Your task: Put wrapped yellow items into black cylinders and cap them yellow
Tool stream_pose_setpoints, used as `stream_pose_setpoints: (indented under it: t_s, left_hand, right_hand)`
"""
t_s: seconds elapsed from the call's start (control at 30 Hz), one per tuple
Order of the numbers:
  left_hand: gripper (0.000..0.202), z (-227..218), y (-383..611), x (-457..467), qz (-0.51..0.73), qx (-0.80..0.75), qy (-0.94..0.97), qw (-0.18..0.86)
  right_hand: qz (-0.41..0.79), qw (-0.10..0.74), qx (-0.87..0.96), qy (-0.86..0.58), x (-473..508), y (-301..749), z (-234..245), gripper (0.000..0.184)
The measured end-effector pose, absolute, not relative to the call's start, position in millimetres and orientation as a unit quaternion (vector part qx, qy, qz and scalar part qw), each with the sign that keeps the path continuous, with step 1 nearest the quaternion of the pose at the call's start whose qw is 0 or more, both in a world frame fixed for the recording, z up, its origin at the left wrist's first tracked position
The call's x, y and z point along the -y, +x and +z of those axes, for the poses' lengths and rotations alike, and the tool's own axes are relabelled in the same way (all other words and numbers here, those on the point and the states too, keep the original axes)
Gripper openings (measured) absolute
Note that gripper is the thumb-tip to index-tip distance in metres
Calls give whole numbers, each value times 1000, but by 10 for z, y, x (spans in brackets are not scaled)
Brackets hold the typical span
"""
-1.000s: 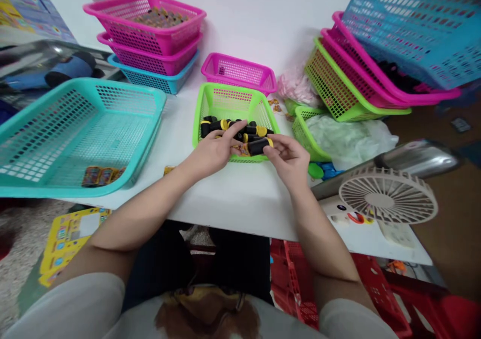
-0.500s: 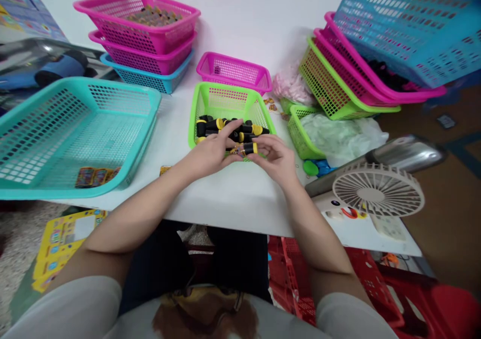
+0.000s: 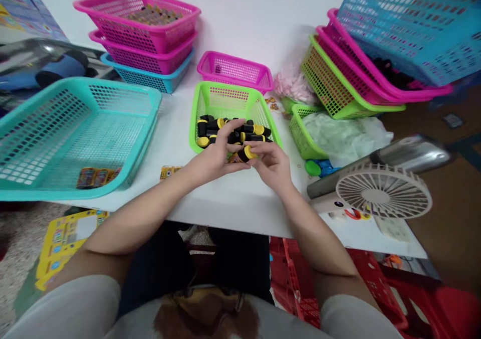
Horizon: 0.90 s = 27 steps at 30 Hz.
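Note:
Between my hands, in front of the green basket (image 3: pixel 235 89), is a small black cylinder with a yellow end (image 3: pixel 248 153) and a colourful printed wrap, partly hidden by fingers. My left hand (image 3: pixel 217 157) is closed on its left side, thumb below it and index finger raised. At the yellow end, my right hand (image 3: pixel 271 164) pinches it with thumb and fingertips. Several similar black-and-yellow pieces (image 3: pixel 212 124) lie in the green basket just behind. A strip of printed stickers (image 3: pixel 169 172) rests on the table beside my left forearm.
A turquoise basket (image 3: pixel 146 123) with printed pieces (image 3: pixel 93 177) stands left. Stacked pink baskets (image 3: pixel 165 38) are behind it, and a small pink basket (image 3: pixel 240 68) sits at the back. To the right are tilted stacked baskets (image 3: pixel 330 93), a plastic bag (image 3: pixel 345 133) and a fan (image 3: pixel 379 193).
The cylinder has turned, so its yellow end faces me more and less of the printed wrap shows. Both hands have shifted slightly down and stay on it.

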<state>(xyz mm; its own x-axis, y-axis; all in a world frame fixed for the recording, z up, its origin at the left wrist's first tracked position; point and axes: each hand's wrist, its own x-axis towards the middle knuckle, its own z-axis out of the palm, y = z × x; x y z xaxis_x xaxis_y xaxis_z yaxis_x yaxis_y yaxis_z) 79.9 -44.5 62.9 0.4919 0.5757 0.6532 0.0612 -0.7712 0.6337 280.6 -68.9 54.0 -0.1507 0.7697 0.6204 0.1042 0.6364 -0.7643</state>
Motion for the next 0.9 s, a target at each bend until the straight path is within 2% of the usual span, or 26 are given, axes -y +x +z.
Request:
stream_pose_setpoints:
  t_s: [0.2, 0.3, 0.43, 0.5, 0.7, 0.9]
  left_hand:
    - [99, 658, 847, 526, 434, -158, 735, 497]
    - [99, 715, 872, 545, 443, -162, 685, 555]
    - [106, 768, 897, 567, 486, -184, 650, 555]
    - [107, 760, 918, 590, 485, -183, 646, 560]
    - [95, 723, 936, 651, 421, -185, 672, 581]
    - [78, 825, 861, 699, 373, -172, 727, 550]
  right_hand:
    - [304, 538, 745, -250, 727, 2792, 479, 25]
    - [188, 499, 804, -262, 774, 2823, 561, 21]
    - [-67, 441, 844, -298, 857, 2785, 648, 60]
    - [-133, 445, 835, -295, 884, 2735, 641, 65]
    - [-133, 490, 824, -250, 924, 2643, 601, 59]
    - [-102, 525, 812, -235, 958, 2604, 578, 57]
